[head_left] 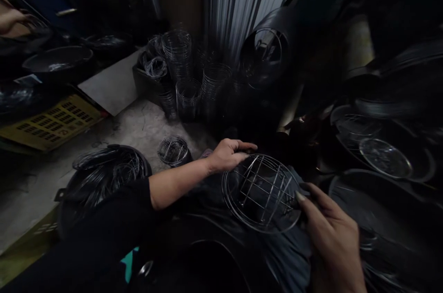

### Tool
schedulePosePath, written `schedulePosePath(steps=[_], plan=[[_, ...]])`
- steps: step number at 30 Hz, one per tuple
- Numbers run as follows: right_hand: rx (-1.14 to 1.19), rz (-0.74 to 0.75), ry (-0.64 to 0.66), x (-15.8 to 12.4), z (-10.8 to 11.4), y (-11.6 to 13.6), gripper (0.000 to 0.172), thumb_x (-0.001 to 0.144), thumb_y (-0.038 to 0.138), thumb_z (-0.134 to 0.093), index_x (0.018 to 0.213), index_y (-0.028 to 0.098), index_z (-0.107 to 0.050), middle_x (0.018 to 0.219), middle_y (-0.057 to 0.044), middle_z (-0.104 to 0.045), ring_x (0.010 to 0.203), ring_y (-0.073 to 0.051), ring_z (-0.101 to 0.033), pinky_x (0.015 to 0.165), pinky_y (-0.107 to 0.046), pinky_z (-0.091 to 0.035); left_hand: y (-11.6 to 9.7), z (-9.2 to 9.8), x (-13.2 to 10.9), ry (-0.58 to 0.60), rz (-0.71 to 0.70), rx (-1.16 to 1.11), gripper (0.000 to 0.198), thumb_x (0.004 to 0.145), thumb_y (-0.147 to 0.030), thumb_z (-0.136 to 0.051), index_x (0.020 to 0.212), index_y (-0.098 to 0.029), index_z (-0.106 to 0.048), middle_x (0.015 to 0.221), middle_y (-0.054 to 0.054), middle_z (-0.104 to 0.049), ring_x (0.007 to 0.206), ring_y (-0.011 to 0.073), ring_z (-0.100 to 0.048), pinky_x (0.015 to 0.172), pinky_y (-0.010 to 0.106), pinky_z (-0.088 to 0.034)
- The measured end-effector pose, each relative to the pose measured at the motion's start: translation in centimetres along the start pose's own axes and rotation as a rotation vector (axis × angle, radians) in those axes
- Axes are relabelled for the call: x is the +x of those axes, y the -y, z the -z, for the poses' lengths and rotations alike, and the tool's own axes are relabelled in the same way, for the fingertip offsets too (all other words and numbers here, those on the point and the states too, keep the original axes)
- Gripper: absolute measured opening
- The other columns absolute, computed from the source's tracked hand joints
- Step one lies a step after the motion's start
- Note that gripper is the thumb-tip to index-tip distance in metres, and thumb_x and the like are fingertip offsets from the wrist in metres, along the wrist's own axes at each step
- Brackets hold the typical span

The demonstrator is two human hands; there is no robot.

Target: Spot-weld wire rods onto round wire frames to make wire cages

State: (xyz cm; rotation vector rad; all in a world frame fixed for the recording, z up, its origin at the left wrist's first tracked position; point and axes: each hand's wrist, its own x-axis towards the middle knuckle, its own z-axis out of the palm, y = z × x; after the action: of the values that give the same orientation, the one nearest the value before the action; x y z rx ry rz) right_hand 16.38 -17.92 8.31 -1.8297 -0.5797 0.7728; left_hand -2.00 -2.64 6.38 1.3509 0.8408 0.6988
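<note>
A round wire rack [266, 182], with a ringed rim and crossing metal bars, is held over my lap, tilted toward me. My left hand [226, 154] reaches across from the left and pinches its upper left rim between thumb and fingers. At the right rim, the thumb and fingers of my right hand [330, 228] are closed on the same rack. Dark trousers [290, 247] show below and through the bars. A small stack of similar round wire pieces [173, 151] stands on the floor just beyond my left forearm.
A dark tub of loose wires [107, 177] is at left, near a yellow crate [58, 120]. Stacked wire cylinders [188, 94] stand ahead beside a metal drum [266, 53]. Dark basins [363, 196] with wire pieces sit right. Another person's hand [12, 20] shows far left.
</note>
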Motion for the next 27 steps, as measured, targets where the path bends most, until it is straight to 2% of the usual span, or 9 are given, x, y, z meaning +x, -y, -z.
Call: schedulePosePath(steps=[2,4,7,10,14,16,21,27], plan=[[-0.211,0.119,-0.105,1.1,0.1,-0.7,0.049,0.061,0.044,-0.070,0.100,0.014,-0.071,0.087,-0.008,-0.070,0.077,-0.023,-0.064,0.069,-0.032,-0.052,0.1,-0.3,1.3,-0.059,0.021,-0.025,0.034,0.074,-0.004,-0.057,0.105,-0.011,-0.070,0.085,0.004,-0.068,0.072,0.0082,-0.059,0.072,0.021,-0.048],[-0.299,0.132,-0.083,2.0,0.3,-1.4,0.049,0.063,0.048,-0.066,0.096,0.012,-0.072,0.090,-0.011,-0.071,0.084,-0.027,-0.065,0.077,-0.036,-0.052,0.2,-0.4,2.2,-0.077,0.034,-0.092,0.037,0.072,-0.001,-0.056,0.105,-0.011,-0.070,0.077,0.001,-0.065,0.063,0.0054,-0.055,0.065,0.019,-0.045],[-0.426,0.167,-0.058,2.7,0.3,-2.2,0.060,0.064,0.056,-0.063,0.104,0.012,-0.071,0.098,-0.013,-0.070,0.090,-0.031,-0.064,0.084,-0.043,-0.050,0.7,-0.7,2.7,-0.071,0.063,-0.267,0.038,0.068,0.000,-0.058,0.103,-0.010,-0.069,0.071,-0.002,-0.061,0.054,0.0031,-0.050,0.057,0.018,-0.041],[-0.513,0.289,-0.057,2.5,-0.3,-2.5,0.062,0.066,0.058,-0.059,0.107,0.013,-0.070,0.102,-0.013,-0.069,0.092,-0.032,-0.064,0.086,-0.044,-0.049,1.3,-1.1,2.5,-0.118,0.119,-0.434,0.038,0.063,0.001,-0.059,0.099,-0.009,-0.068,0.068,-0.002,-0.060,0.050,0.0027,-0.047,0.052,0.018,-0.038],[-0.482,0.477,-0.145,2.3,-0.8,-1.9,0.049,0.072,0.048,-0.052,0.096,0.012,-0.073,0.096,-0.013,-0.070,0.089,-0.028,-0.066,0.084,-0.038,-0.050,1.2,-1.6,2.3,-0.141,0.163,-0.529,0.041,0.062,0.003,-0.057,0.100,-0.008,-0.065,0.069,0.000,-0.061,0.049,0.0031,-0.048,0.051,0.018,-0.037],[-0.452,0.439,-0.159,2.5,-0.6,-1.6,0.045,0.072,0.046,-0.054,0.095,0.012,-0.073,0.093,-0.012,-0.071,0.088,-0.028,-0.066,0.084,-0.037,-0.050,1.0,-1.7,2.4,-0.123,0.161,-0.498,0.046,0.063,0.004,-0.053,0.106,-0.008,-0.064,0.072,0.000,-0.062,0.050,0.0032,-0.049,0.051,0.017,-0.037],[-0.401,0.279,-0.117,3.2,0.3,-2.1,0.044,0.067,0.046,-0.058,0.092,0.013,-0.074,0.090,-0.011,-0.071,0.088,-0.028,-0.066,0.084,-0.038,-0.050,1.2,-1.6,2.5,0.009,0.194,-0.360,0.059,0.065,0.007,-0.051,0.120,-0.012,-0.059,0.081,0.002,-0.066,0.058,0.0048,-0.055,0.055,0.017,-0.040],[-0.342,0.310,-0.083,2.9,0.5,-3.6,0.043,0.070,0.048,-0.060,0.093,0.015,-0.074,0.094,-0.010,-0.071,0.088,-0.026,-0.065,0.081,-0.036,-0.051,1.2,-1.4,1.8,0.011,0.247,-0.412,0.062,0.064,0.008,-0.051,0.122,-0.011,-0.057,0.085,0.004,-0.068,0.060,0.0066,-0.059,0.057,0.019,-0.046]])
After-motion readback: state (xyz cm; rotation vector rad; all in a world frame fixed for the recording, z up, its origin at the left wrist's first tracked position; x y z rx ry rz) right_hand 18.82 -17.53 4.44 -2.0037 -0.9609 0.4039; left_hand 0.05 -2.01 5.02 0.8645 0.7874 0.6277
